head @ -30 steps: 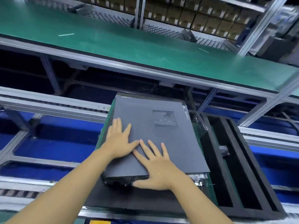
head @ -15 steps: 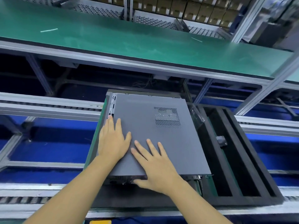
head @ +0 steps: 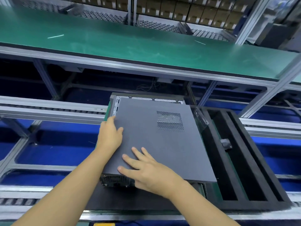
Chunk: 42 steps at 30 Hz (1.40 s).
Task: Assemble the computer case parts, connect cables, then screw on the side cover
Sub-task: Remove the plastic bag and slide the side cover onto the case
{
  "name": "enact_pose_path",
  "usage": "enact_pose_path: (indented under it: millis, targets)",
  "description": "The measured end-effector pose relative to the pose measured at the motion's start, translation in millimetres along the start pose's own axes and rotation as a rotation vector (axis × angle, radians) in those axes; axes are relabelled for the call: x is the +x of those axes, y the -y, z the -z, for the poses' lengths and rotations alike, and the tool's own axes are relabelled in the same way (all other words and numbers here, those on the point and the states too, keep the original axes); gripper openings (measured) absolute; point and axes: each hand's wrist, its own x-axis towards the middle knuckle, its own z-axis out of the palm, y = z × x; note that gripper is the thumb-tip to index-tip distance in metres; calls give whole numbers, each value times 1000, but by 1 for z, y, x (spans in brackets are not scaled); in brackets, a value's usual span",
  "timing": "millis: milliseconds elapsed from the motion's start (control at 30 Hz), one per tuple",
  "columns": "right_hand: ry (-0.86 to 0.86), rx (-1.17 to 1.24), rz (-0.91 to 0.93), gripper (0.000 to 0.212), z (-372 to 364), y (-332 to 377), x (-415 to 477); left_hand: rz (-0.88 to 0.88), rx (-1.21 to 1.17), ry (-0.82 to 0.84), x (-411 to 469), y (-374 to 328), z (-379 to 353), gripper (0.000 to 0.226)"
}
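A dark grey side cover (head: pixel 156 144) with a perforated vent patch lies flat on top of the computer case (head: pixel 146 97), which rests on its side on a black foam pallet (head: pixel 241 160). The cover sits a little toward me, so the case's far rim and left edge show bare metal. My left hand (head: pixel 110 136) lies along the cover's left edge with fingers straight, fingertips near the exposed frame. My right hand (head: pixel 146 170) presses flat on the cover's near corner, thumb over the near edge.
The pallet has long empty slots on the right, with a small black part (head: pixel 226 144) in one. Metal conveyor rails (head: pixel 48 110) run left and right. A green-topped bench (head: pixel 146 43) stands beyond, with cardboard boxes (head: pixel 187 10) on shelves behind it.
My left hand has slid farther along the cover's left edge, and my right hand has shifted on the near corner. More of the case's far rim and left frame shows.
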Motion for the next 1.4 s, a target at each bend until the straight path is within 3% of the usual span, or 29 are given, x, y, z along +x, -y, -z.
enact_pose_path:
  millis: [133,367,567,633,800,1000,1100,1200,1400]
  targets:
    - [17,40,13,55,-6,3,7,4,3,-29,-2,8,3,39]
    - [-8,94,34,52,-9,-12,9,9,16,-118,0,17,0,40]
    - [83,129,15,63,-13,-18,11,-132,400,-100,2,25,-5,41]
    - [44,38,-66,68,-11,-29,7,-191,415,-86,2,28,-10,49]
    - [2,-119,-651,74,-16,-62,-6,-265,551,46,8,30,-21,72]
    - [-31,-68,-652,77,-33,-65,-10,-273,650,23,-4,35,-26,79]
    - [-139,-22,-780,71,-19,-89,-15,-262,603,5,0,25,-29,78]
    - [-63,-83,-918,71,-11,-114,-20,-239,626,6,7,18,-33,80]
    - [-84,-101,-915,73,-18,-126,-14,-226,679,4,21,18,-38,83]
